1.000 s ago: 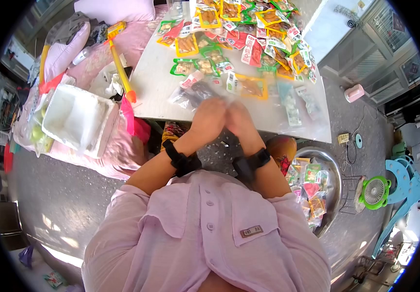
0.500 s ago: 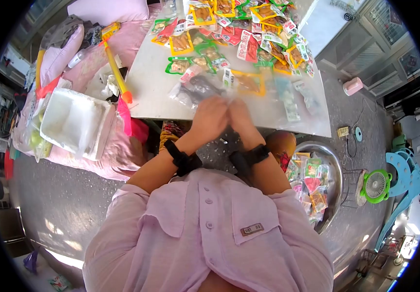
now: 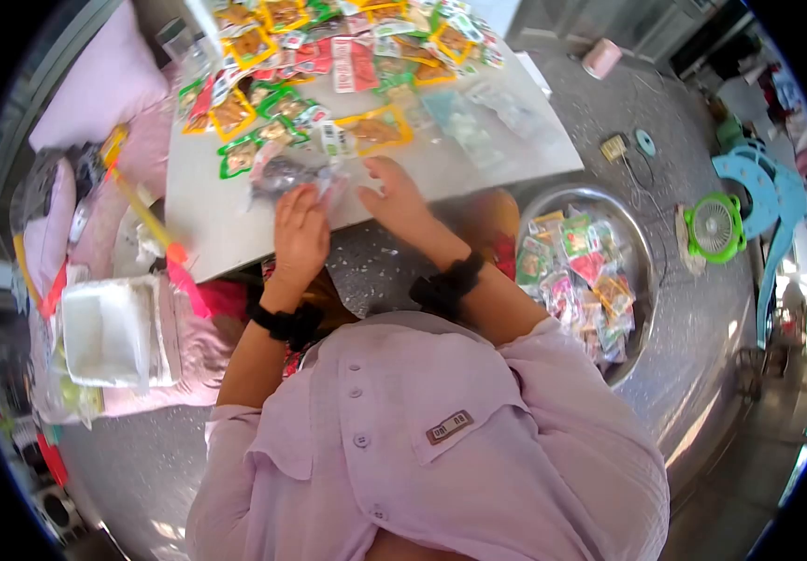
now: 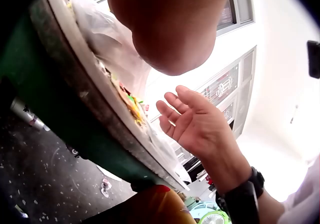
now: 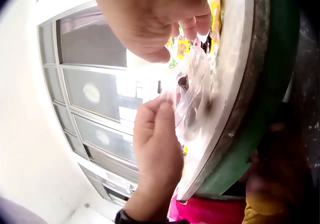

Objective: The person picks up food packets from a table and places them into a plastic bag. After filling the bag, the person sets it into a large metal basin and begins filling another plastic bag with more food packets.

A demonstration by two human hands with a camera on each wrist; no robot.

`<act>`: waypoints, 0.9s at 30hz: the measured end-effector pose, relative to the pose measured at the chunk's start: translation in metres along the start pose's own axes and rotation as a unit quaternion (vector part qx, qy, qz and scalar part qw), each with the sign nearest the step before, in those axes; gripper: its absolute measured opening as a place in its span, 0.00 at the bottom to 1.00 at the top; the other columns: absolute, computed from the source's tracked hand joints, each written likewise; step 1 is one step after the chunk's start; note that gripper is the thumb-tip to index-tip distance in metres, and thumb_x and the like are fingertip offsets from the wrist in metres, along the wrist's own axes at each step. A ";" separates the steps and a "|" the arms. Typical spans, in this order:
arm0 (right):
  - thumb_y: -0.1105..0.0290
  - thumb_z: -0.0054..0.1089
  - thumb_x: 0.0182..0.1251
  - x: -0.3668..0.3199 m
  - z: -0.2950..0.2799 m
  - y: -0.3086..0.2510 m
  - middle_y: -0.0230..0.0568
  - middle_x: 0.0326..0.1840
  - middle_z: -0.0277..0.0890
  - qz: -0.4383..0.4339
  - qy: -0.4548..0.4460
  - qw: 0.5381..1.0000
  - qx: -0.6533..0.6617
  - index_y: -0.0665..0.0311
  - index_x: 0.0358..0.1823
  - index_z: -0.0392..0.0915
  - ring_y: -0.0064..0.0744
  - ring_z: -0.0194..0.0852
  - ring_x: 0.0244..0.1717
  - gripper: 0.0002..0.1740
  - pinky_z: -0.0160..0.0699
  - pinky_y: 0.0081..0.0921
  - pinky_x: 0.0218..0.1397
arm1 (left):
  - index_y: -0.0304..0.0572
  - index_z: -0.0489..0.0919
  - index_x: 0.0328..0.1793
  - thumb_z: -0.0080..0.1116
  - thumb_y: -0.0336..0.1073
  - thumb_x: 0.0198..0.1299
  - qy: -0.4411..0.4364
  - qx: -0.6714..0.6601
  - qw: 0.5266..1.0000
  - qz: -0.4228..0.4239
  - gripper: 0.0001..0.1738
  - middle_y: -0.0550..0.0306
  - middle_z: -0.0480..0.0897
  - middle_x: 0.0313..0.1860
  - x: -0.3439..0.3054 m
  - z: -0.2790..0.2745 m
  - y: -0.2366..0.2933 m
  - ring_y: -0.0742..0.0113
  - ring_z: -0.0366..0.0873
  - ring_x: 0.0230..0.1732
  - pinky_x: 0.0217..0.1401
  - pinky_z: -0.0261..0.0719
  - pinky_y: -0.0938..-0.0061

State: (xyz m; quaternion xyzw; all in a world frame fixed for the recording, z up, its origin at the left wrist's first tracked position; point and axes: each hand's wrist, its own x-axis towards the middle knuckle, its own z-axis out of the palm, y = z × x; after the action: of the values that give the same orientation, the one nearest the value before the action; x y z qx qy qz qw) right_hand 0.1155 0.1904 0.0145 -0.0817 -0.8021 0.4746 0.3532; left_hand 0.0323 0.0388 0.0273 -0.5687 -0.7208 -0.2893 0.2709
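Observation:
Near the table's front edge, my left hand (image 3: pixel 302 234) pinches the edge of a clear plastic bag (image 3: pixel 282 174) with something dark inside. In the right wrist view, the thumb and index finger of this left hand (image 5: pixel 159 146) meet on the film of the clear bag (image 5: pixel 194 91). My right hand (image 3: pixel 396 198) is off to the right of the bag, holding nothing, its fingers loosely spread. The left wrist view shows that right hand (image 4: pixel 196 126) with its palm exposed. A yellow-edged food packet (image 3: pixel 375 129) lies just beyond the hands.
Many colourful food packets (image 3: pixel 355 65) are heaped on the far part of the table (image 3: pixel 221 210). Transparent packets (image 3: pixel 469 131) lie to the right. On the floor at right is a metal basin (image 3: pixel 648 309) of packets, and a white foam box (image 3: pixel 109 332) stands at left.
The two hands were together at the table edge and are now apart, the left on the bag, the right opened away from it. The head view has turned, shifting the table leftward.

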 end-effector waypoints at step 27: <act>0.72 0.47 0.59 -0.034 -0.023 -0.051 0.33 0.28 0.69 0.333 0.040 0.808 0.484 0.66 0.33 0.68 0.20 0.66 0.29 0.05 0.68 0.20 0.28 | 0.32 0.71 0.40 0.54 0.36 0.47 -0.133 -0.118 0.980 0.094 0.16 0.44 0.69 0.49 0.033 -0.034 0.092 0.46 0.63 0.53 0.54 0.59 0.57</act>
State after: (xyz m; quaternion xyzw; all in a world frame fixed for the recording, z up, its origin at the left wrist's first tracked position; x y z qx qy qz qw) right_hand 0.1656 0.1636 0.0471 -0.1808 -0.3775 0.8860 0.1993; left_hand 0.1174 0.0529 0.0841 -0.6954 -0.6544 -0.2675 0.1293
